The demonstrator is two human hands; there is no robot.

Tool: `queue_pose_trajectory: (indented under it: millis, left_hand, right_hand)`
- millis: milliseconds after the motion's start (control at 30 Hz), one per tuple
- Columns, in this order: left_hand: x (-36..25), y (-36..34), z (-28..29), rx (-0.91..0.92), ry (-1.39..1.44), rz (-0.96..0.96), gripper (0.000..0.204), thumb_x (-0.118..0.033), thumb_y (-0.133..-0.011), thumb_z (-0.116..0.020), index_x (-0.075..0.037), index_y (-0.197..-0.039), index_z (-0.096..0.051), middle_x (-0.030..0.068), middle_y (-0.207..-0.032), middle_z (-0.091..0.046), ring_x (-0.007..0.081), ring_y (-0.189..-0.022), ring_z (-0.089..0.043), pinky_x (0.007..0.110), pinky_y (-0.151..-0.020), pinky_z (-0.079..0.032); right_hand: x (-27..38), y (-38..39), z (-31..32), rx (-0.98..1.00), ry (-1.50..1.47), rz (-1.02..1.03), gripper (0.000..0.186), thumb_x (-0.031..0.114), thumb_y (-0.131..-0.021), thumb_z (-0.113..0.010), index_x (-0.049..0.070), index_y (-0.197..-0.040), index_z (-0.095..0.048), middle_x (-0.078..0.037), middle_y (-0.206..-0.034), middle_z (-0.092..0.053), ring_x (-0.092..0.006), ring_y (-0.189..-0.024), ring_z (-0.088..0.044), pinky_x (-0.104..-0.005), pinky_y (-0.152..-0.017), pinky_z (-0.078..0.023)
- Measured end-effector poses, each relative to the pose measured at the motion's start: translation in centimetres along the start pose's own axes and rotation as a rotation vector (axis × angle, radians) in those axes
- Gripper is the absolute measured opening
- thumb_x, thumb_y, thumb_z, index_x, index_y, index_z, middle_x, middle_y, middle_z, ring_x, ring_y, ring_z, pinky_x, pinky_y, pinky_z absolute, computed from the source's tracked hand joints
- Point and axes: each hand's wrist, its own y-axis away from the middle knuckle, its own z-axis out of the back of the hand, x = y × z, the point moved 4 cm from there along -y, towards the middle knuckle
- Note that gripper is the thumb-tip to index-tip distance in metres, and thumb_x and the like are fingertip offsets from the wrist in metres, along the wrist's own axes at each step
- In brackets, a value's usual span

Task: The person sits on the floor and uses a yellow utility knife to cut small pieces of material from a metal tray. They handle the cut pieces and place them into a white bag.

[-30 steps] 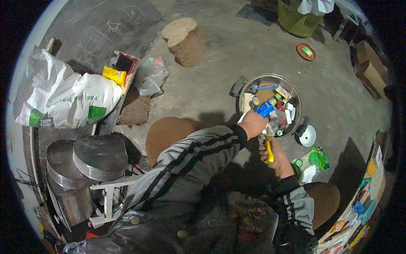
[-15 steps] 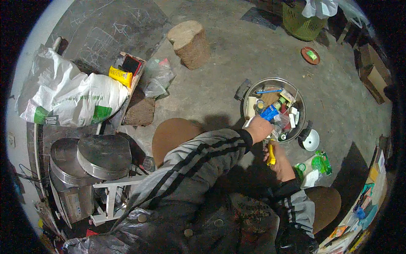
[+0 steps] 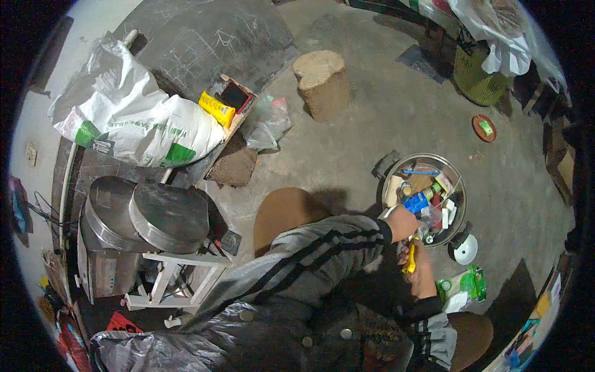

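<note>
My left hand [image 3: 403, 222] is closed at the near rim of a round steel pot [image 3: 462, 186]. What its fingers hold is hidden. Just below it, my right hand [image 3: 423, 273] grips a slim yellow ridged tool [image 3: 411, 255], its far end close to the left fingers. A blue packet [image 3: 416, 203] lies in the pot just beyond my left hand. Around it are a blue pen-like stick [image 3: 421, 173], several small white boxes [image 3: 445, 218], a small jar [image 3: 405, 189] and clear plastic [image 3: 429, 215].
A white bowl [image 3: 465, 249] and a green-and-white pack [image 3: 463, 288] sit right of my hands. A log stump [image 3: 322, 87] stands ahead. At left are a white sack [image 3: 136, 118], round metal tins [image 3: 167, 217] and a white frame [image 3: 162, 285]. A green basket [image 3: 477, 77] stands far right.
The whole view has shifted, so things appear farther right and the pot lower. Both hands stay together at the pot's near rim; the yellow tool remains in my right hand, now more upright.
</note>
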Motion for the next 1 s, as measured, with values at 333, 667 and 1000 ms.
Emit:
queue_pose_trajectory:
  millis: [333, 667, 1000]
  left_hand:
    - [0.2, -0.2, 1.0, -0.023, 0.097, -0.004, 0.015, -0.015, -0.080, -0.051, -0.013, -0.087, -0.065, 0.0090, -0.077, -0.064, 0.0261, -0.073, -0.066, 0.041, -0.059, -0.050]
    - [0.1, 0.2, 2.1, -0.259, 0.105, -0.083, 0.010, -0.012, -0.077, -0.053, -0.010, -0.083, -0.061, 0.0096, -0.074, -0.063, 0.0271, -0.070, -0.064, 0.040, -0.055, -0.049]
    - [0.0, -0.4, 1.6, -0.177, 0.060, -0.026, 0.007, -0.013, -0.077, -0.054, -0.009, -0.080, -0.060, 0.0102, -0.068, -0.064, 0.0262, -0.063, -0.066, 0.039, -0.052, -0.051]
  right_hand:
    - [-0.6, 1.0, 0.2, -0.156, 0.025, 0.072, 0.025, 0.033, -0.095, -0.040, 0.010, -0.088, -0.046, -0.003, -0.063, -0.049, -0.0149, -0.046, -0.044, -0.0298, -0.041, -0.039]
    - [-0.6, 2.5, -0.1, -0.185, -0.084, 0.032, 0.023, 0.031, -0.094, -0.043, 0.007, -0.095, -0.043, -0.006, -0.066, -0.050, -0.0155, -0.049, -0.044, -0.0299, -0.043, -0.040]
    - [-0.8, 2.7, -0.5, -0.176, -0.091, 0.030, 0.034, 0.032, -0.095, -0.033, 0.001, -0.100, -0.044, -0.022, -0.086, -0.062, -0.0252, -0.061, -0.061, -0.0388, -0.055, -0.056]
